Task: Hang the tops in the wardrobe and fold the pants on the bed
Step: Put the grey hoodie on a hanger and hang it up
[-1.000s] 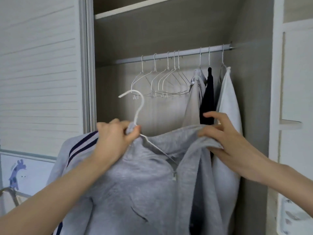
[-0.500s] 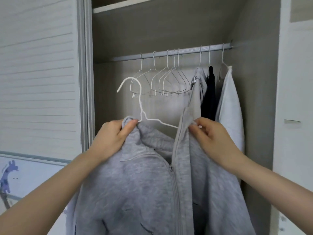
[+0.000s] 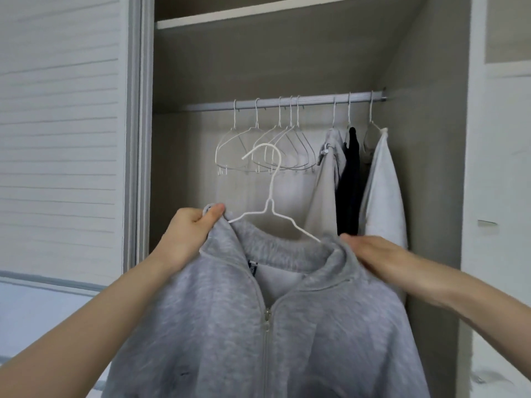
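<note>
A grey zip-up jacket (image 3: 287,326) hangs in front of me on a white wire hanger (image 3: 271,196), both hanger shoulders inside the collar and the hook standing free above. My left hand (image 3: 192,234) pinches the left side of the collar between thumb and fingers. My right hand (image 3: 382,257) grips the right shoulder of the jacket. The zip is closed up to the chest. All of this is held below the wardrobe rail (image 3: 287,103).
Several empty white hangers (image 3: 264,147) hang on the rail's left half. A light grey top (image 3: 327,182), a black top (image 3: 349,182) and a whitish top (image 3: 382,191) hang at its right end. A sliding door (image 3: 63,139) stands left, a shelf (image 3: 258,15) above.
The jacket's right side has been pulled over the hanger, so the collar now sits on both shoulders. My right hand moved outward to the right shoulder; the hanger shifted right and stands upright.
</note>
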`<state>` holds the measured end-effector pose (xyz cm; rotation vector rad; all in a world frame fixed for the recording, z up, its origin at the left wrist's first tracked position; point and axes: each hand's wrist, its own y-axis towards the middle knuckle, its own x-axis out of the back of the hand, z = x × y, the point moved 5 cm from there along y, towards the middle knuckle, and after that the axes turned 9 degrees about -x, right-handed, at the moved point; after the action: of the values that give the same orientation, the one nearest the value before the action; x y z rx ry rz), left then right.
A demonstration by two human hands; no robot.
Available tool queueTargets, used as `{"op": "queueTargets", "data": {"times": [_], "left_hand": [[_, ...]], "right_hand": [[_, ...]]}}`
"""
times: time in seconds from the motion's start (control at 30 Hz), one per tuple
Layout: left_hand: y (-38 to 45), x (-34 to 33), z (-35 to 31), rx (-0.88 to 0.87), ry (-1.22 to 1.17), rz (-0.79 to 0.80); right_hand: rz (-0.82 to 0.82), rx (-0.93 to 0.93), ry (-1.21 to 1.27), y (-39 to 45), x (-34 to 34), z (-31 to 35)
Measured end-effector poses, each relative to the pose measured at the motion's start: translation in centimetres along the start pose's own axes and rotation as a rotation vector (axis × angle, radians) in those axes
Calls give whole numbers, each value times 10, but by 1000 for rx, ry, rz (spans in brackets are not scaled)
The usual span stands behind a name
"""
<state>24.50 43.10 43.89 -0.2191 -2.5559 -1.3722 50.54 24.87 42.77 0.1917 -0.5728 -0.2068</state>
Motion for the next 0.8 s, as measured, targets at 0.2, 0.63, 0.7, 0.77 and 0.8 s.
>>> {"op": "queueTargets", "data": {"times": [0.2, 0.63, 0.7, 0.77, 0.8], "left_hand": [[30, -28, -3, -89, 51, 197], [51, -98, -4, 293, -391, 632], [51, -103, -20, 269, -517, 698], [50, -104, -37, 204, -583, 697], [52, -104, -45, 162, -596, 697]], "right_hand": [[43, -111, 327, -7, -11, -1], [-183, -272, 682, 35, 38, 77], [-292, -248, 619, 54, 45, 85], [-455, -197, 507, 78, 56, 95], [-519, -170, 433, 92, 57, 103]]}}
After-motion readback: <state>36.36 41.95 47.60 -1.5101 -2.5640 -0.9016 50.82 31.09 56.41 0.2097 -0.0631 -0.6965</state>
